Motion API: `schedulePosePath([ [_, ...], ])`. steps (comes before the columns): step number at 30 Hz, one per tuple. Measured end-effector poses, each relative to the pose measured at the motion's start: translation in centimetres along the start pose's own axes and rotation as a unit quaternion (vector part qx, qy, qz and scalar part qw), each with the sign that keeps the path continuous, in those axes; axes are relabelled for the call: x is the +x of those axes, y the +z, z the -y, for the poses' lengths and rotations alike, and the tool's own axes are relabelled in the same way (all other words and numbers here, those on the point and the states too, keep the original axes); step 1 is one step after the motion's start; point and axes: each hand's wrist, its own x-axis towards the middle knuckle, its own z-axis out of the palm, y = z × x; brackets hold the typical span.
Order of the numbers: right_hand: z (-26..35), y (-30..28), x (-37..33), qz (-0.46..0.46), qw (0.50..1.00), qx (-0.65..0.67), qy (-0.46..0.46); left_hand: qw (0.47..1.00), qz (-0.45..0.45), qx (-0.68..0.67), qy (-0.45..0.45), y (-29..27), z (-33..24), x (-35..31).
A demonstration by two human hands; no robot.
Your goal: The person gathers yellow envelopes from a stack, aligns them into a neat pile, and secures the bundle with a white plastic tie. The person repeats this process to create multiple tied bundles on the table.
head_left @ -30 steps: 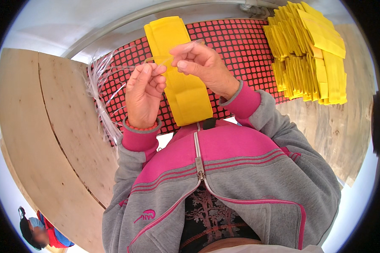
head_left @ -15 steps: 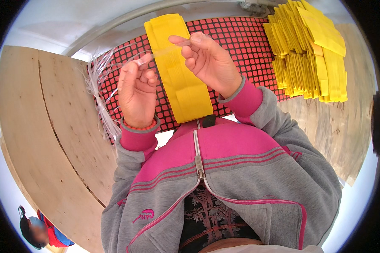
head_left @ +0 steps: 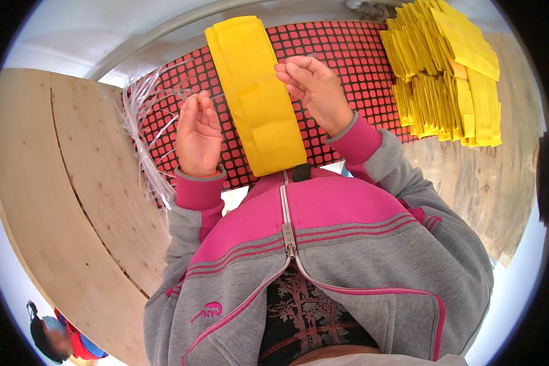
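Note:
A thin clear plastic strip (head_left: 245, 87) runs between my two hands, above a yellow folded fabric bundle (head_left: 265, 125). My left hand (head_left: 199, 134) pinches one end of it, left of the bundle. Past the bundle's right edge, my right hand (head_left: 316, 91) pinches the other end between thumb and fingers. The bundle lies lengthwise, pointing away from me, on a red and black checked mat (head_left: 341, 61). More clear plastic strips (head_left: 141, 143) hang in a loose bunch at the mat's left edge.
Tall stacks of yellow folded fabric (head_left: 442, 79) stand at the far right. A wooden board surface (head_left: 73, 183) spreads to the left, and another wooden surface (head_left: 476, 183) to the right. A metal pipe (head_left: 177, 30) runs behind the mat. A person (head_left: 58, 338) is at the lower left.
My right hand has moved right and slightly nearer, drawing away from the left hand. My left hand has lowered a little. The strip is still stretched between them.

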Motion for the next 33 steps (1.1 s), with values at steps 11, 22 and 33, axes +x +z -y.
schedulePosePath([
  [11, -4.4, -4.9, 3.0, -0.059, 0.991, -0.117, -0.033, 0.971, -0.092, 0.220, 0.025, -5.8, 3.0, 2.3],
  [22, -5.9, -6.2, 4.5, -0.076, 0.977, -0.186, -0.074, 0.908, -0.158, 0.385, 0.048, -6.8, 3.3, 3.4],
  [33, -7.8, -7.4, 5.7, -0.079, 0.961, -0.248, -0.096, 0.904, -0.162, 0.394, 0.035, -8.3, 4.2, 4.5],
])
